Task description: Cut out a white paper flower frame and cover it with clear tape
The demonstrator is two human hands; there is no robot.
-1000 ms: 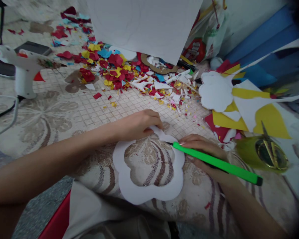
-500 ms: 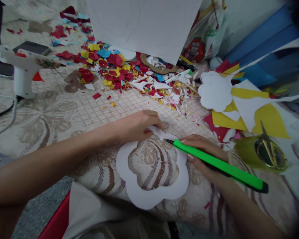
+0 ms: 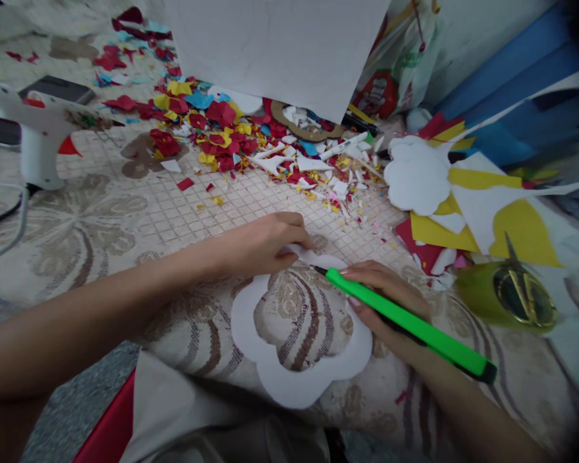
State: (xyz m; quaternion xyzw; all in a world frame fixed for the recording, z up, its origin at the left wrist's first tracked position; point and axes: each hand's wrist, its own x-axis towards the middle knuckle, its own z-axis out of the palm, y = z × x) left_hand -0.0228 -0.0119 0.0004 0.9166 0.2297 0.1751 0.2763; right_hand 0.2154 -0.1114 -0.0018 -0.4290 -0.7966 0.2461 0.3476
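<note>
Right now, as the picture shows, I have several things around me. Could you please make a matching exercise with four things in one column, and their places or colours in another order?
Column one:
1. green tool
2. white scalloped ring
3. glue gun
4. scissors

Column two:
A. at the far left of the picture
B. gold-coloured, at the right of the picture
C. held in the right hand
D. held at its edge by the left hand

Right pairs: 1-C, 2-D, 3-A, 4-B.

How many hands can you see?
2. The left hand is at the far edge of the paper ring, gripping it. The right hand is at the ring's right, holding the green tool. No others show.
</note>
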